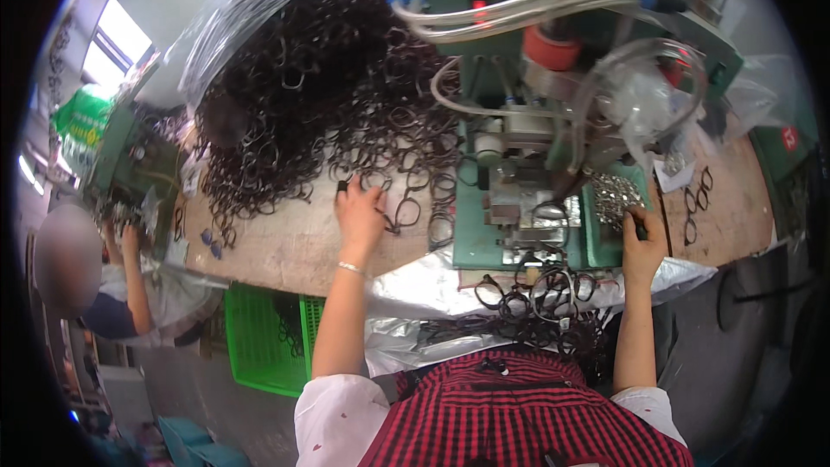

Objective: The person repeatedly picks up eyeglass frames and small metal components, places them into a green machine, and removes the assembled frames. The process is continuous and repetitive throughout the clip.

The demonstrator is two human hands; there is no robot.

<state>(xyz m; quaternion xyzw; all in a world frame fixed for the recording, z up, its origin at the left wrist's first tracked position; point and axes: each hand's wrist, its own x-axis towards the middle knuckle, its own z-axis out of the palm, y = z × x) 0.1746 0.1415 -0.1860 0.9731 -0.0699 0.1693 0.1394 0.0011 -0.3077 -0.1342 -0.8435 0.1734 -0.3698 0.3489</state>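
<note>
Left hand (360, 214) is resting half-curled over the brown tabletop (277, 238), fingertips at the fringe of a big heap of dark, glossy eyeglass frames (294, 95) lying left of the green metal press machine (470, 229), grip unclear. Right hand (645, 240) is hanging loosely curled beside small silvery metal parts (616, 195) in a green tray (610, 251), maybe pinching something dark, can't tell what. Risks: interlocked frames could be dragging neighbours along if one's getting yanked, and knuckles bumping the tray could be scattering parts.
</note>
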